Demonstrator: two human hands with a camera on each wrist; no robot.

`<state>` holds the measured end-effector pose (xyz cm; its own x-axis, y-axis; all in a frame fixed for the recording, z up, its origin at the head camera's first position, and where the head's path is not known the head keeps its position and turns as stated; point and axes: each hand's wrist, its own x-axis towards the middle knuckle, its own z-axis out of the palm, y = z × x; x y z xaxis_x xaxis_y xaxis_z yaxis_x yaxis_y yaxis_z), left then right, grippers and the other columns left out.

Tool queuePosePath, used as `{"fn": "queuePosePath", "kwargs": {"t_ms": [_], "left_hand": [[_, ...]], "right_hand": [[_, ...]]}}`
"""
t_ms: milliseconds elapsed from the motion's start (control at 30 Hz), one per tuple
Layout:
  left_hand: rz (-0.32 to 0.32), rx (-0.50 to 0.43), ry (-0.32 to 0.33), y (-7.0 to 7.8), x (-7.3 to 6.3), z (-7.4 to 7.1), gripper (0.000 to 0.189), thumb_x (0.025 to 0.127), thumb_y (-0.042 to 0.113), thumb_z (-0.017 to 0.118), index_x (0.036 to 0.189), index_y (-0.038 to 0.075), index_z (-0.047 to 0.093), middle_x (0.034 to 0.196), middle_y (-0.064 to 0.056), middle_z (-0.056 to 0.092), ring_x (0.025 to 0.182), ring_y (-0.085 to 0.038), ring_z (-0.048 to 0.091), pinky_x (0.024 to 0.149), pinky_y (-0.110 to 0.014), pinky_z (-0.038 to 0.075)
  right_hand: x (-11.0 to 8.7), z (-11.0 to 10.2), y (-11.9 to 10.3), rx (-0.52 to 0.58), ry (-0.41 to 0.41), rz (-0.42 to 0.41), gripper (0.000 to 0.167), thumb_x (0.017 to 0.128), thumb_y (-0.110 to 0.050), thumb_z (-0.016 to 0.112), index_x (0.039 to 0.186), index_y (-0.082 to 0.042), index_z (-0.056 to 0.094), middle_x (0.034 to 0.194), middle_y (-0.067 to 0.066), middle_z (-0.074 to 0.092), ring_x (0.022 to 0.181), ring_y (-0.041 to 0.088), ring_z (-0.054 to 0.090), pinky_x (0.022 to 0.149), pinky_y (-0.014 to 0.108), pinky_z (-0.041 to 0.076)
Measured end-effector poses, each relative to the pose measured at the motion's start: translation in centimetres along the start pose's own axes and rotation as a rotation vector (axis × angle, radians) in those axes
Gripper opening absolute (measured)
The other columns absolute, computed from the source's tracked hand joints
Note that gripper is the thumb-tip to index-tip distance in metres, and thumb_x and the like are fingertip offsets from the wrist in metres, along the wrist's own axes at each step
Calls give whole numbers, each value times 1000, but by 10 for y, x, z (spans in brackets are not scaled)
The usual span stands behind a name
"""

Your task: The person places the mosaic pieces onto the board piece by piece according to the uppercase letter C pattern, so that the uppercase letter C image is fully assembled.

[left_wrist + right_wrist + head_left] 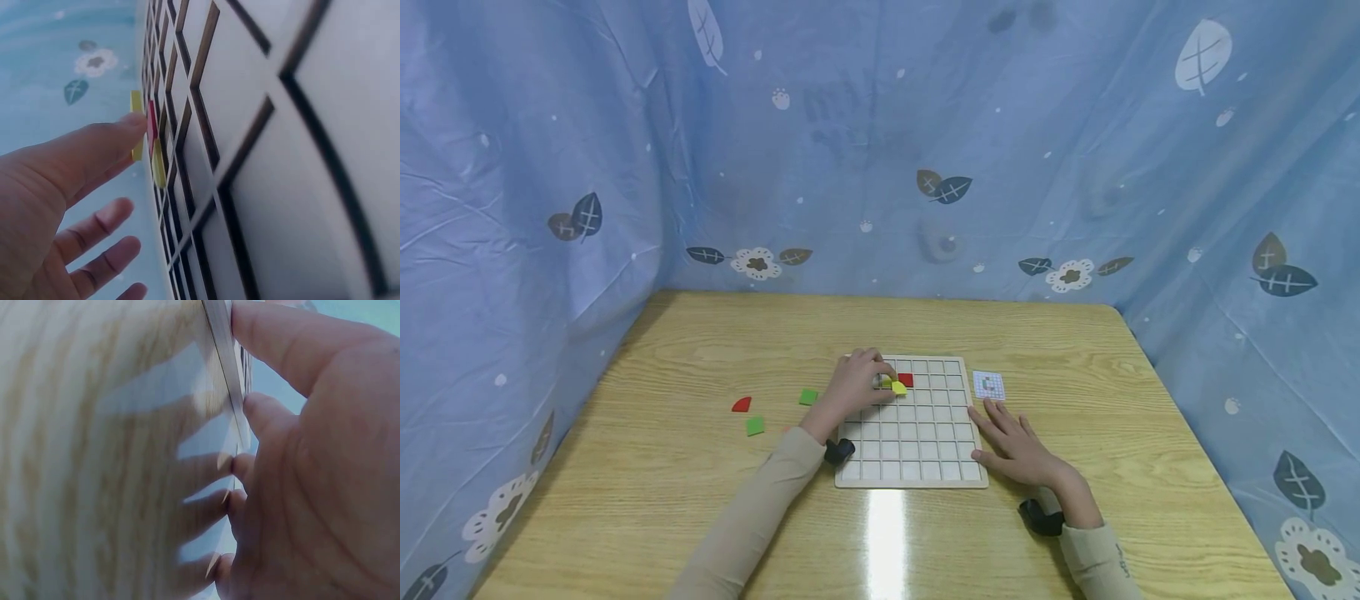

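My left hand [852,385] is over the far left part of a white gridded board [910,451]. Its thumb and finger pinch a yellow quarter-round piece [135,147], held just off the board. A red square piece [906,380] and another yellow piece [159,165] sit on the grid beside it; the hand partly hides that second yellow piece in the head view. At the board's right edge my right hand [1017,450] lies with fingers spread, thumb and index finger by the rim. Its other fingertips rest on the table near a small printed pattern card [988,385].
Left of the board lie a red quarter-round piece [742,404] and two green squares, one nearer the board [808,397] and one farther off [755,426]. An orange bit [787,429] shows beside the left forearm. Blue patterned curtain [880,150] surrounds the wooden table [700,500].
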<state>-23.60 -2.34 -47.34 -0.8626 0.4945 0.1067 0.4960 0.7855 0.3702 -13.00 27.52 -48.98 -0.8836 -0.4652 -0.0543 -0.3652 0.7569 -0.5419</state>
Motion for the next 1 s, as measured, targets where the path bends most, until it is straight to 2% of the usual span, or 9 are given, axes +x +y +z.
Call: {"fn": "queuePosePath", "kwargs": {"t_ms": [300, 567, 833, 1000], "left_hand": [[33, 16, -11, 7, 13, 7, 27, 78, 41, 72, 101, 28, 70, 100, 3, 51, 92, -16, 45, 81, -39, 39], [32, 17, -20, 15, 24, 8, 26, 80, 38, 71, 103, 27, 70, 105, 0, 53, 98, -18, 46, 88, -45, 39], [30, 38, -34, 20, 32, 14, 27, 80, 42, 69, 103, 28, 70, 109, 0, 53, 101, -20, 47, 88, -45, 39], [25, 42, -35, 21, 35, 17, 26, 80, 42, 69, 103, 29, 70, 108, 0, 53, 100, -19, 47, 88, -44, 39]], "right_hand": [[-1, -1, -1, -1, 7, 1, 66, 92, -33, 54, 146, -7, 25, 151, 25, 13, 137, 47, 8, 101, 69, 3], [-2, 0, -2, 18, 52, -42, 65, 91, -28, 56, 145, -5, 28, 149, 29, 16, 135, 49, 10, 98, 71, 4], [-1, -1, 1, 0, 0, 9, 67, 92, -34, 54, 147, -8, 24, 152, 23, 11, 139, 44, 5, 102, 67, 1], [-1, 3, 5, 11, 25, -18, 67, 92, -34, 55, 146, -9, 26, 151, 25, 13, 137, 46, 7, 101, 69, 2]]}}
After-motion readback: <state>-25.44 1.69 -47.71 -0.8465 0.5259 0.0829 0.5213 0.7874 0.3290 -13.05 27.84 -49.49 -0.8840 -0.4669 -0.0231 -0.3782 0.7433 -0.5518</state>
